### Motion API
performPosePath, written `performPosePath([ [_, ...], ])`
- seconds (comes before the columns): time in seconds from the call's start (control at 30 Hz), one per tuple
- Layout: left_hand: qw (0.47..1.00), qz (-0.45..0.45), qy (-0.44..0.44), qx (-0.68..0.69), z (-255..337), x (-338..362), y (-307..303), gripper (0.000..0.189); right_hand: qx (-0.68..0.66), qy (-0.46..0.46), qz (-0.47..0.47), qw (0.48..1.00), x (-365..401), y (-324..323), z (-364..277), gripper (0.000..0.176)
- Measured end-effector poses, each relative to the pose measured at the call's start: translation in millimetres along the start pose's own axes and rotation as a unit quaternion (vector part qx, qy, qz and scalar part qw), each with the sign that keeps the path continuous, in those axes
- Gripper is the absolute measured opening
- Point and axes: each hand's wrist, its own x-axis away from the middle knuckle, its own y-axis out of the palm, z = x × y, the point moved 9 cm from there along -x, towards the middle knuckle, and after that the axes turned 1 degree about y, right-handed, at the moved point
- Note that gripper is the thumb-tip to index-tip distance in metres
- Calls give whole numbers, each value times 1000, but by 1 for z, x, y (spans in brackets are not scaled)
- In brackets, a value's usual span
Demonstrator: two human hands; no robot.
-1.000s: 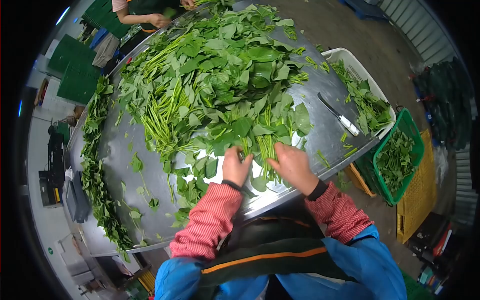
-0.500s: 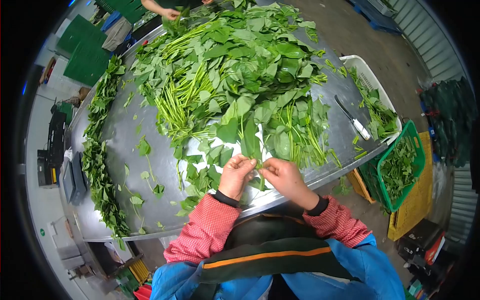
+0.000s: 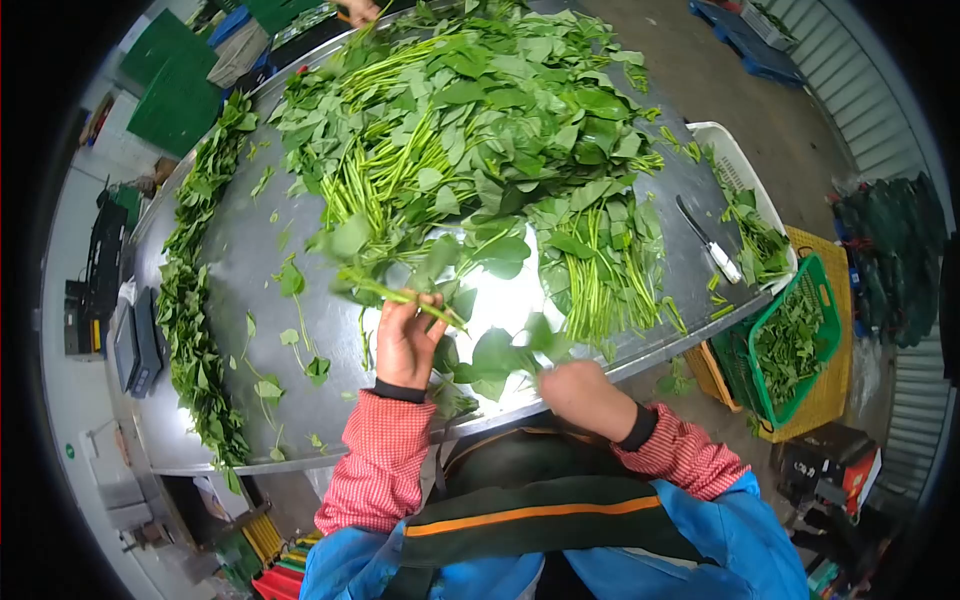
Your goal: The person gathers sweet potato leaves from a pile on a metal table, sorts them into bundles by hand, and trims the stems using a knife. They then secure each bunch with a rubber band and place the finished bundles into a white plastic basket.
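My left hand (image 3: pixel 408 340) is closed around a few leafy green stems (image 3: pixel 385 290), their leaves blurred as they point to the upper left. To the right, my right hand (image 3: pixel 585 398) is curled shut near the table's front edge. A leafy sprig (image 3: pixel 500 358) with broad heart-shaped leaves, smeared by motion, reaches to its fingers and appears gripped there. Beyond both hands lies a big heap of the same leafy greens (image 3: pixel 470 120) on the metal table (image 3: pixel 280 400). A separate bunch of stems (image 3: pixel 600 260) rests just past my right hand.
A knife with a white handle (image 3: pixel 725 263) lies at the right. Beside it are a white basket (image 3: pixel 745 165) and a green crate (image 3: pixel 825 300) of greens. Along the left runs a row of leafy greens (image 3: pixel 190 310). Another person's hand (image 3: pixel 360 10) shows at the far edge.
My hands were together pinching one leafy sprig; now they are apart. The left moved up and left with stems, the right slightly lower and right. The other person's hand shifted.
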Motion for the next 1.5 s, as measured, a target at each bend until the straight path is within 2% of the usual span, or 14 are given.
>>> performPosePath([
  [0.03, 999, -22, -18, 40, -2, 3, 1, 10, 54, -28, -89, 994, 5, 16, 0, 14],
  [0.2, 983, -35, -163, 81, -61, 18, -6, 13, 30, 150, 205, 967, -29, -71, 63, 17],
  [0.37, 969, 11, -216, 121, -85, 11, -21, 3, 137, 231, 195, 943, -46, -57, 131, 18],
  [0.43, 971, 24, -203, 125, -79, 10, -18, 4, -58, 243, 245, 937, -34, -67, 143, 16],
  [0.53, 980, 48, -176, 78, -68, 19, -8, 4, -470, 216, 250, 818, -16, -62, 155, 8],
  [0.77, 965, -17, -236, 112, -98, 10, -7, 6, -496, 264, 212, 800, 65, -130, 143, 8],
  [0.83, 968, 6, -231, 100, -96, 9, -1, 8, -393, 315, 330, 799, 121, -176, 182, 10],
  [0.97, 972, 25, -208, 106, -97, 4, -2, 13, -559, 190, 663, 461, 265, -219, 290, 20],
  [1.03, 975, 41, -198, 94, -98, 5, 5, 17, -620, 223, 675, 332, 276, -189, 300, 21],
  [1.13, 981, 42, -185, 51, -98, 12, 22, 21, -466, 368, 465, 657, 176, -130, 261, 23],
  [1.17, 982, 31, -180, 44, -99, 10, 27, 21, -137, 282, 436, 843, 126, -127, 225, 26],
  [1.23, 985, 9, -170, 30, -100, 8, 36, 21, -160, 359, 257, 883, 50, -101, 158, 31],
  [1.4, 989, -19, -144, -18, -94, 12, 57, 21, -23, 288, 276, 917, -22, -89, 152, 29],
  [1.5, 992, -33, -118, -34, -89, 12, 53, 22, -502, 192, 279, 796, -19, -88, 156, 20],
])
